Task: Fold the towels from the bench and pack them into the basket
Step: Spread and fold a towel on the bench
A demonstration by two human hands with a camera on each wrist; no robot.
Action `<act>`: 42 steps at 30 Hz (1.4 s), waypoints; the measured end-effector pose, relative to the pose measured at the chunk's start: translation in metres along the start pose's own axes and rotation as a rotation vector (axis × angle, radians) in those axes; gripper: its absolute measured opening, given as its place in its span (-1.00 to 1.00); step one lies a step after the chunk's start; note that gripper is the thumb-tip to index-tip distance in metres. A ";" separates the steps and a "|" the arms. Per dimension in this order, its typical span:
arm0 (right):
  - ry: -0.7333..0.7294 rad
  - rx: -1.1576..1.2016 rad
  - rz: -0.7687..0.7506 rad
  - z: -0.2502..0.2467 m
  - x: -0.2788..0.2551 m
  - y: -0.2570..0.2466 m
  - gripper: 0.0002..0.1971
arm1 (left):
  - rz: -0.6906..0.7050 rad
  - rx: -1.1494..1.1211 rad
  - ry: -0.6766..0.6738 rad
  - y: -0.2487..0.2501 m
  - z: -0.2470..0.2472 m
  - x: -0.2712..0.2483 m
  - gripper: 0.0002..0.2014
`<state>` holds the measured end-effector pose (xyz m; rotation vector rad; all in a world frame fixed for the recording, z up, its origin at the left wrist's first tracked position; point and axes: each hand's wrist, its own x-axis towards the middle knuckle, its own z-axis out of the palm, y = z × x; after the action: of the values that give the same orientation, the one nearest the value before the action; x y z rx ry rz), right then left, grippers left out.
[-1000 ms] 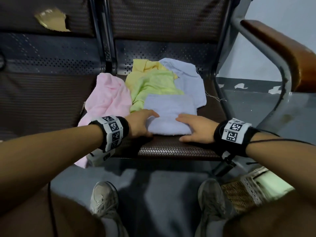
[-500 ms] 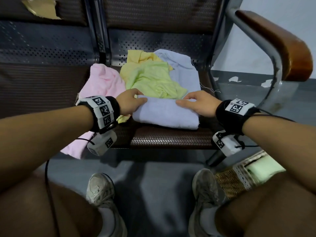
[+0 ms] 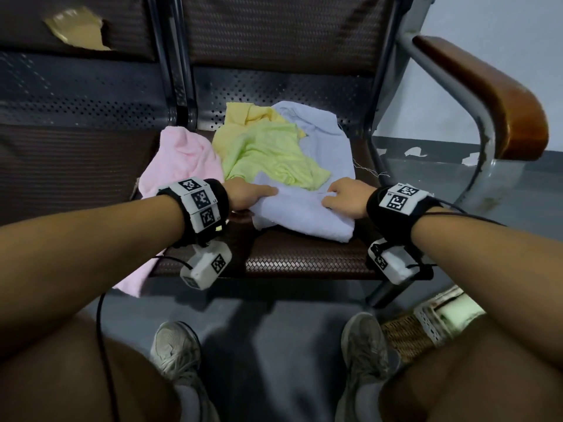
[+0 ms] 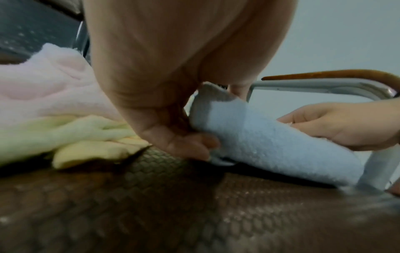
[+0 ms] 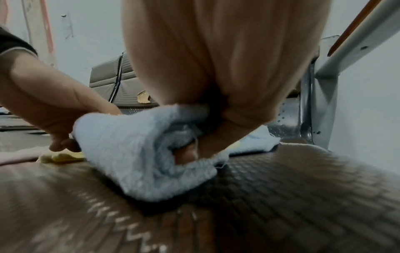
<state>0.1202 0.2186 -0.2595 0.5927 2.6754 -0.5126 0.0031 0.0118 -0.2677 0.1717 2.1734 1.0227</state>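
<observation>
A folded light blue towel (image 3: 301, 213) lies near the front of the brown woven bench seat (image 3: 304, 260). My left hand (image 3: 251, 196) grips its left end, thumb under and fingers over, as the left wrist view shows (image 4: 194, 142). My right hand (image 3: 347, 197) grips its right end, with fingers curled into the fold (image 5: 188, 150). The towel (image 5: 140, 154) is lifted at the far edge. Behind it lie a green towel (image 3: 268, 153), a yellow towel (image 3: 243, 117), another light blue towel (image 3: 323, 132) and a pink towel (image 3: 179, 159). The wicker basket (image 3: 426, 327) stands on the floor at lower right.
A metal armrest with a wooden top (image 3: 493, 99) bounds the seat on the right. A second seat (image 3: 70, 166) lies to the left. The pink towel hangs over the front edge. My shoes (image 3: 176, 351) and knees are below the bench.
Both hands moved from pressing flat on the folded blue towel to gripping its two ends. The towel's far edge has risen and it looks bunched.
</observation>
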 end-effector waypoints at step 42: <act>0.348 1.241 0.598 0.029 -0.256 0.318 -0.93 | 0.391 0.097 -0.714 0.074 0.353 -0.119 -0.63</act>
<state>0.4917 0.3910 -0.2660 1.8215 1.9424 -1.9757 0.3093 0.2340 -0.3005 0.8923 1.5533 0.8761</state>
